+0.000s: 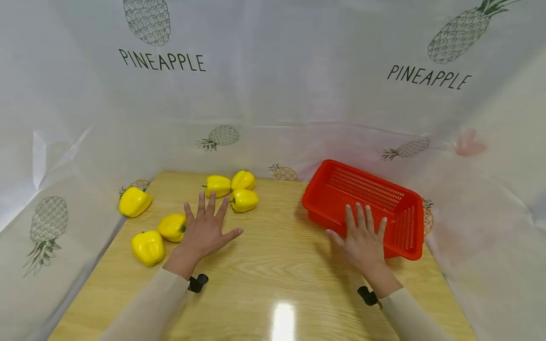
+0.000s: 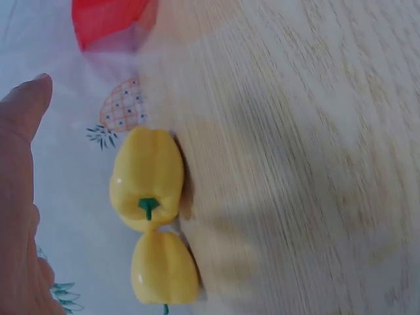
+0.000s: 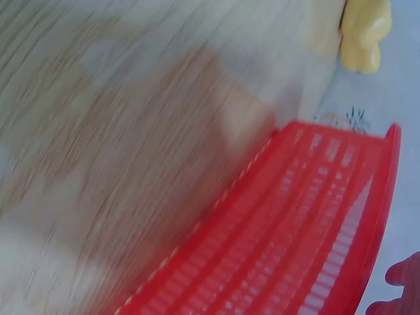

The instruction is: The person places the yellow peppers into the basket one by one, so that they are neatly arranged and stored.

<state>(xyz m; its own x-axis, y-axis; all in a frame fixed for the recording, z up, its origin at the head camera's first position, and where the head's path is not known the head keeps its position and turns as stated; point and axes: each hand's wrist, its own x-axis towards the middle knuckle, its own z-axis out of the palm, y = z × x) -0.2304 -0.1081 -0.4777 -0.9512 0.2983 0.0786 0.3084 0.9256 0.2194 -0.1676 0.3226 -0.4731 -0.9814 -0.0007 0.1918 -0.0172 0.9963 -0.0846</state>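
My left hand is held over the table with its fingers spread and nothing in it. Close by its fingertips sit three yellow bell peppers in a cluster, among them a bell pepper with a green stem. To its left, one bell pepper is partly covered by the hand, beside another bell pepper. My right hand, also spread and holding nothing, overlaps the near side of a red plastic basket. The basket has slotted walls, and no peppers show inside. In the right wrist view, fingertips appear beside the basket's rim.
A further yellow bell pepper lies at the table's far left edge. The wooden table spans the front. White sheeting printed with pineapples hangs behind and along both sides.
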